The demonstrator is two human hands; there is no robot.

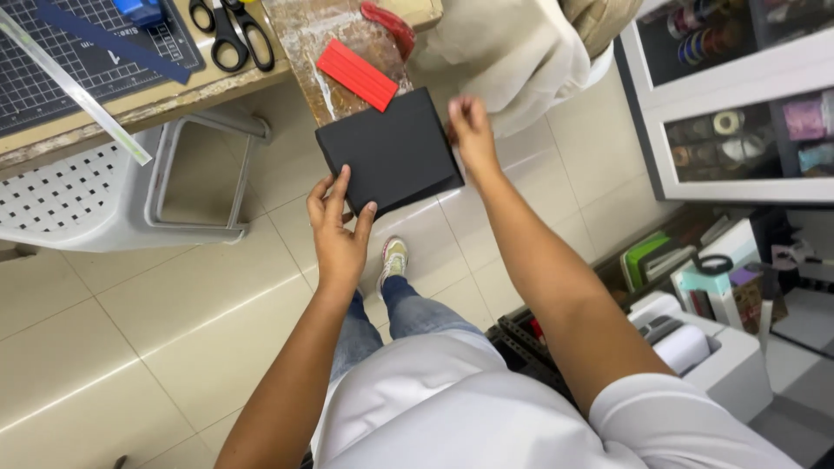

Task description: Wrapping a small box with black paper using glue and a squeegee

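In the middle of the frame the person holds a flat black square piece (390, 153), maybe card or a thin box; I cannot tell which. It is in the air above the tiled floor (174, 304), a little tilted, and its upper edge comes near the front edge of the bench (130, 100) at the top.

The left hand (339, 233) is at the lower left corner of the black piece. Its fingers (337, 187) are stretched up and lie against the edge, and the thumb is at the bottom edge, so it grips the corner lightly. The right hand (472, 130) is at the right edge, near the upper right corner. Its fingers (458, 111) are bent and pressed together on the edge, pinching it.

On the bench, just above the black piece, lies a flat red piece (356, 75), and beside it, more up and right, a red tool handle (389, 26). To the left are black scissors (231, 35), and in the upper left of the frame a dark cutting mat (78, 69) with a blue ruler (113, 39) and a clear ruler (74, 91) across it. Under the bench at the left stands a white plastic chair (95, 195). A white cabinet (730, 95) with glass doors is at the upper right, and a white machine (704, 347) at the lower right.
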